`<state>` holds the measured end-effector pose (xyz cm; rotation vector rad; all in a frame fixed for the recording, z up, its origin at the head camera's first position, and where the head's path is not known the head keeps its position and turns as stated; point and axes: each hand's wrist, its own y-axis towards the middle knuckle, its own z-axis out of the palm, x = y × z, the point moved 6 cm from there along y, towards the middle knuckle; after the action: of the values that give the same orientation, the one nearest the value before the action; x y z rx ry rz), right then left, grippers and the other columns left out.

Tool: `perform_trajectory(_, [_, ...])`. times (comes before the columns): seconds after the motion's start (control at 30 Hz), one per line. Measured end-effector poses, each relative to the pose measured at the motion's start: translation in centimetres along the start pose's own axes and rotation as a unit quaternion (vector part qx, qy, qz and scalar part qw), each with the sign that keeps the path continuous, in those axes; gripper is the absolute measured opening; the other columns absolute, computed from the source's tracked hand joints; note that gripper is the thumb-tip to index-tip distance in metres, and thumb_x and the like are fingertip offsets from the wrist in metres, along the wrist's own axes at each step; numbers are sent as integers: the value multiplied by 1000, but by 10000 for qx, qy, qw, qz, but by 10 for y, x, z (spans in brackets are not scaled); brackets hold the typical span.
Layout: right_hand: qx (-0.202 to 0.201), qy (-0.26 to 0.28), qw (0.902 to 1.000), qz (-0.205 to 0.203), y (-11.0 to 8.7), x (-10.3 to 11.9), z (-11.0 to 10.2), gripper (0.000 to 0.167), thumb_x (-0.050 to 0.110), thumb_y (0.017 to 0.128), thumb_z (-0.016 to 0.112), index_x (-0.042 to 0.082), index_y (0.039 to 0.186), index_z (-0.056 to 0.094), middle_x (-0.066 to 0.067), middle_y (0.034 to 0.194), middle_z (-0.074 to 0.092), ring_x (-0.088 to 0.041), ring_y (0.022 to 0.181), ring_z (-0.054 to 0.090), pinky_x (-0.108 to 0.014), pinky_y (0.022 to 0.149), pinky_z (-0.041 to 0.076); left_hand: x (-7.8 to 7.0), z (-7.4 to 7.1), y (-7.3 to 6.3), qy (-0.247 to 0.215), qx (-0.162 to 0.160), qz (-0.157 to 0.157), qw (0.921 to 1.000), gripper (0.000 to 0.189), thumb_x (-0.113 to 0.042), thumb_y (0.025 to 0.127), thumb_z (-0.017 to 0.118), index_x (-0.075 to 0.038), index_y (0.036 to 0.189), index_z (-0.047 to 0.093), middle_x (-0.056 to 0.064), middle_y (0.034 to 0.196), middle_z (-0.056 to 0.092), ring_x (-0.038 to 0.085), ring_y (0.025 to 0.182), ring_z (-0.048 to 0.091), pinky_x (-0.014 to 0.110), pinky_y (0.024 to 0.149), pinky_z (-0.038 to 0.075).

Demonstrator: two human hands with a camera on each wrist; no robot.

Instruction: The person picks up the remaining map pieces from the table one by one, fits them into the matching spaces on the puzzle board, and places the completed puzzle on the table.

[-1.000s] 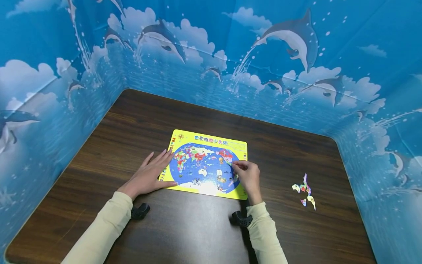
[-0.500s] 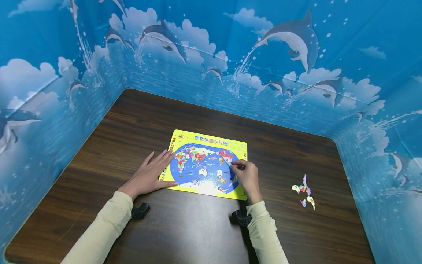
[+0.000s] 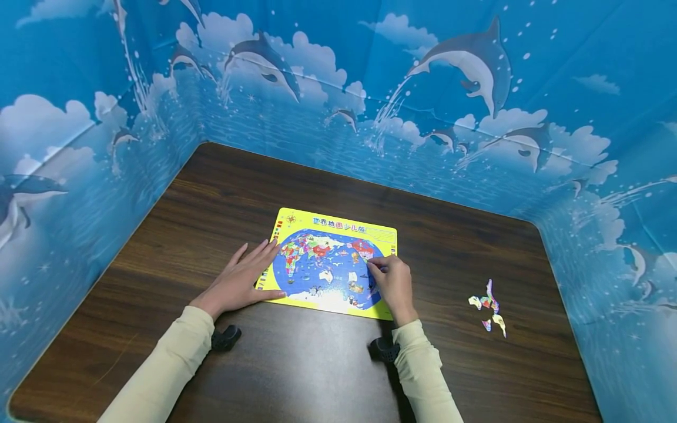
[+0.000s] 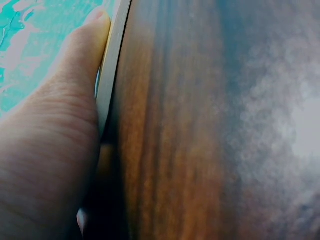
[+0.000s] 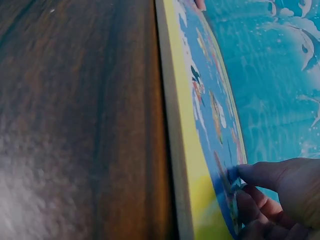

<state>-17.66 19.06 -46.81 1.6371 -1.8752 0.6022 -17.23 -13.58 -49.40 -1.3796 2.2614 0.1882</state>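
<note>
A yellow-bordered world map puzzle board [image 3: 338, 221] lies on the dark wooden table, its blue oval filled with coloured land shapes. Spread over its left edge, my left hand [image 3: 238, 281] rests with straight fingers; its thumb [image 4: 82, 45] lies along the near edge in the left wrist view. My right hand [image 3: 395, 285] is at the right part of the map, thumb and fingers pinching a small puzzle piece, mostly hidden, right at the board's surface. In the right wrist view, the fingertips of the right hand [image 5: 275, 195] meet close over the map.
Several loose puzzle pieces [image 3: 488, 302] lie in a small cluster on the table [image 3: 529, 352] to the right of the board. A blue curtain [image 3: 338, 135] printed with dolphins stands behind the table and along both sides.
My right hand has shifted slightly left with the puzzle piece, whose green part showed more plainly half a second ago. My left hand and the board keep their places.
</note>
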Motion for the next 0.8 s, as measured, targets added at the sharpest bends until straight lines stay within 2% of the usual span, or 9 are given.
perform_trajectory(0.2, [-374, -46, 9988, -311, -5, 0, -1, 17, 17, 97, 75, 4, 105, 81, -10, 96, 73, -20, 78, 64, -34, 68, 56, 1, 2, -1, -51, 5, -23, 10000, 114, -77, 85, 64, -13, 167, 17, 7, 173, 15, 30, 160, 8, 55, 127, -3])
perform_trajectory(0.3, [-835, 27, 9955, -457, -9, -12, -13, 16, 14, 97, 74, 2, 106, 80, -12, 95, 72, -23, 77, 66, -38, 67, 57, 1, 2, -1, -65, -11, -49, 10000, 113, -76, 85, 64, -13, 167, 17, 8, 173, 16, 30, 160, 9, 56, 127, -2])
perform_trajectory(0.37, [-1256, -21, 9913, -404, -11, -28, -30, 14, 10, 97, 73, 0, 105, 79, -15, 96, 72, -27, 80, 68, -42, 70, 58, 2, 2, -1, -50, -29, -22, 10000, 113, -76, 86, 64, -13, 167, 17, 8, 173, 16, 31, 160, 9, 56, 127, -2])
perform_trajectory(0.47, [-1875, -207, 9820, 17, -11, -63, -67, 14, 7, 96, 72, -3, 104, 77, -21, 97, 72, -36, 88, 68, -49, 78, 55, 1, -1, -2, -53, -66, 34, 10000, 113, -76, 86, 64, -12, 167, 18, 8, 173, 16, 31, 160, 9, 56, 127, -2])
perform_trajectory(0.6, [-2313, -645, 9652, 1034, -15, -113, -117, 24, 8, 95, 68, -8, 111, 72, -32, 107, 65, -52, 104, 59, -62, 90, 46, 1, -3, -2, -85, -76, 31, 9999, 114, -76, 86, 64, -12, 167, 18, 9, 173, 17, 31, 160, 9, 57, 127, -2])
perform_trajectory(0.7, [-2196, -1092, 9530, 1780, -22, -143, -144, 34, 14, 96, 66, -13, 117, 67, -40, 114, 57, -59, 112, 50, -69, 96, 40, 1, -3, -2, -76, -40, 16, 10000, 114, -78, 85, 63, -12, 167, 18, 8, 173, 16, 31, 160, 9, 56, 127, -2])
perform_trajectory(0.8, [-1900, -1383, 9462, 2224, -28, -164, -157, 42, 19, 98, 64, -18, 118, 64, -45, 116, 54, -63, 112, 47, -72, 96, 38, 0, -1, -1, -95, -13, 20, 10000, 114, -78, 85, 63, -13, 167, 17, 8, 173, 16, 30, 160, 8, 56, 127, -3])
